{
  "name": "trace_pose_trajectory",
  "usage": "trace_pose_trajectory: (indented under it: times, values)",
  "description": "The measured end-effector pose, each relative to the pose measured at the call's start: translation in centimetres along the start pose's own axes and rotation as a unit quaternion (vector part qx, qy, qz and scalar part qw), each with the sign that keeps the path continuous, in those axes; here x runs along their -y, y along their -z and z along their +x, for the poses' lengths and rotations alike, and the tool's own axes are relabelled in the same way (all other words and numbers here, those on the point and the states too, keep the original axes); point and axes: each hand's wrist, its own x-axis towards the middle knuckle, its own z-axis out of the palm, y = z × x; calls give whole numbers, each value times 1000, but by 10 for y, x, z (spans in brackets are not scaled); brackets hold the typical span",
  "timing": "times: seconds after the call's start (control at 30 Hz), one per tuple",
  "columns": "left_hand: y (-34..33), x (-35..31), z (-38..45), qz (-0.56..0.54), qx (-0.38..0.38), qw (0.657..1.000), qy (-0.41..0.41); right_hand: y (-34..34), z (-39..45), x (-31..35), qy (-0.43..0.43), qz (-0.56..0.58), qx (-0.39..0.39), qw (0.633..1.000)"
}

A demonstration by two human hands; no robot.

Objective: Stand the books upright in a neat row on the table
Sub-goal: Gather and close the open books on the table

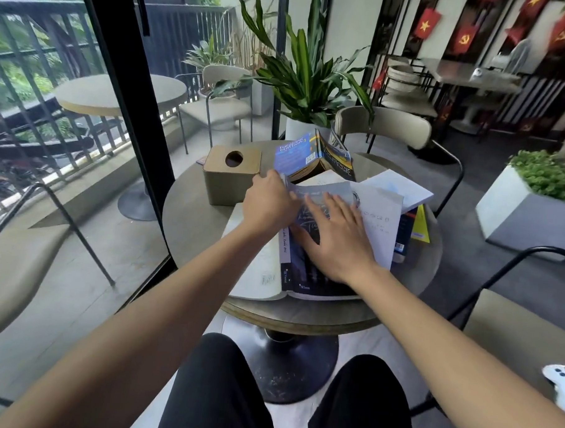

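Carefully now: with left hand (269, 200) pinching the far edge of the dark-covered book (308, 266) at frame centre and right hand (338, 242) flat, unclenched on its cover, lift clear of the white book (256, 264) beneath, then stand upright on the round table (190, 216).

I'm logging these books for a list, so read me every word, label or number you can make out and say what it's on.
Blue book: two lines of white title, too blurred to read.
Dark book under the right hand: pale script and small spine print, unreadable.
White book: faint printing, illegible.
Barcode label: digits too small.
Nothing reads reliably.
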Motion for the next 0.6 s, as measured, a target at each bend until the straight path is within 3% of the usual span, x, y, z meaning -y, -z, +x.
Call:
trace_pose_trajectory:
  times: [0.17,0.3,0.6]
  values:
    - [10,-6,-14,-53,-48,997,-17,3,-7,11,14,73,7,997]
    - [28,-10,-29,-119,-123,983,-67,16,-10,23,50,195,0,979]
    - [77,-20,-58,-209,-302,913,-180,54,-4,44,72,328,10,942]
